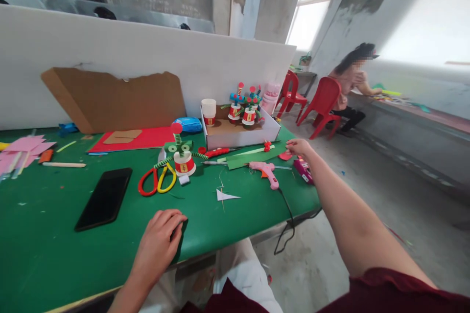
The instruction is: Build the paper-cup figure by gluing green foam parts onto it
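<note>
Green covering spreads over the work table [227, 225], which stands against a low white partition [147, 54] in a bare concrete room with bright windows to the right. At the near edge the person's left hand [159, 237] lies palm down on a dark green piece of paper [182, 239], fingers loosely curled over it and nothing closed in the grip. The right hand [299, 147] stretches far out to the table's right corner, where its fingertips meet a small red scrap [284, 155]; whether they pinch it or only touch it cannot be told. Just beside that hand lie a long green paper strip [253, 155], a pink glue gun [266, 172] with its black cord hanging off the table edge, and a magenta object [304, 170] at the very edge. Farther left stands a paper-cup figure [183, 159] with coiled green arms, touching red and yellow scissors [157, 181], and near the front lies a black phone [105, 198]. A white paper triangle [225, 196] lies between the figure and the glue gun. Behind, an open white box [242, 132] holds several finished cup figures, with a torn sheet of cardboard [113, 100] leaning on the partition and a red sheet [128, 139] below it. Well apart, another person [348, 88] sits on a red chair [325, 102] at a long bench
</note>
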`<control>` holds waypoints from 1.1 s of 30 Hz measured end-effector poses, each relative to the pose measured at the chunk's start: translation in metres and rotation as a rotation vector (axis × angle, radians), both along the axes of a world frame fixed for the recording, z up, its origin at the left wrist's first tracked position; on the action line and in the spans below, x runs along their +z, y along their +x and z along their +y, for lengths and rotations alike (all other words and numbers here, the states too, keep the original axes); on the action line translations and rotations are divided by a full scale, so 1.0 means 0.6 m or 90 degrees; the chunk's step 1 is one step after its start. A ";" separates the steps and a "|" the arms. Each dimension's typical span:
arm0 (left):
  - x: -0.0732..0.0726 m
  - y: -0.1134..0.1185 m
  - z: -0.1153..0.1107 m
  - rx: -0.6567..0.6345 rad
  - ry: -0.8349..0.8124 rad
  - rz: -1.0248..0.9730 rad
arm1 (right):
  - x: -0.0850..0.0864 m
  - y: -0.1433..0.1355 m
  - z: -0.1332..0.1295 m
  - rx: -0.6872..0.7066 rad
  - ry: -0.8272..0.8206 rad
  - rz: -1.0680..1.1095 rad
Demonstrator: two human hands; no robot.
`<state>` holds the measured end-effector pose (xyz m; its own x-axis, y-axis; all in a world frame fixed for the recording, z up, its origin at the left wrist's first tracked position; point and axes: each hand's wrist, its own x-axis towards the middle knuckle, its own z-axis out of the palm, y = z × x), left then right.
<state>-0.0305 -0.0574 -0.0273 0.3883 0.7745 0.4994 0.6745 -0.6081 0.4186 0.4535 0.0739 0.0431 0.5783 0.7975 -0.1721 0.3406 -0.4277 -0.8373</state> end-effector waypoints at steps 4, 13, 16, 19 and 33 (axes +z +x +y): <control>-0.001 -0.002 0.001 -0.002 -0.002 -0.003 | -0.007 0.011 0.005 -0.004 -0.048 -0.061; -0.001 -0.001 0.002 -0.003 0.014 0.006 | -0.017 0.039 0.011 0.013 -0.222 -0.260; 0.000 -0.001 0.002 -0.005 0.015 0.007 | -0.015 0.042 0.022 0.031 -0.275 -0.311; -0.001 -0.002 0.001 -0.003 0.008 0.007 | -0.013 0.041 0.030 0.049 -0.309 -0.344; 0.011 0.005 -0.003 0.006 -0.038 -0.022 | -0.013 0.016 0.026 0.045 -0.299 -0.251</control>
